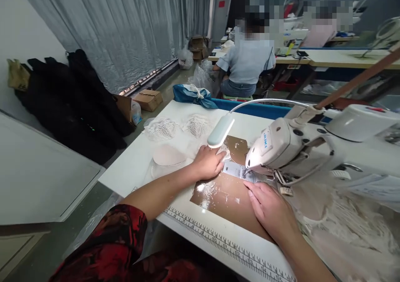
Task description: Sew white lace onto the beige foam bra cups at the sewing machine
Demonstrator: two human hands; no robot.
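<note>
A white sewing machine (pixel 268 142) stands at the right, its needle area over a metal plate (pixel 231 169). Left of that plate, my left hand (pixel 208 162) is closed, with bent fingers at the edge of a white lace piece (pixel 224 152). The hand hides part of the lace. My right hand (pixel 265 202) lies in front of the needle area, fingers stretched out over the brown, shiny-covered work surface (pixel 215 196); nothing shows in them. A small lamp (pixel 220 132) on a bent metal neck hangs just above my left hand.
White lace cups (pixel 161 129) and a pale smooth cup (pixel 168 154) lie on the table's left. Cream fabric (pixel 353 223) is heaped at the right. A printed ruler (pixel 218 242) runs along the front edge. A blue bundle (pixel 195 95) sits at the back; a seated person (pixel 248 61) is beyond.
</note>
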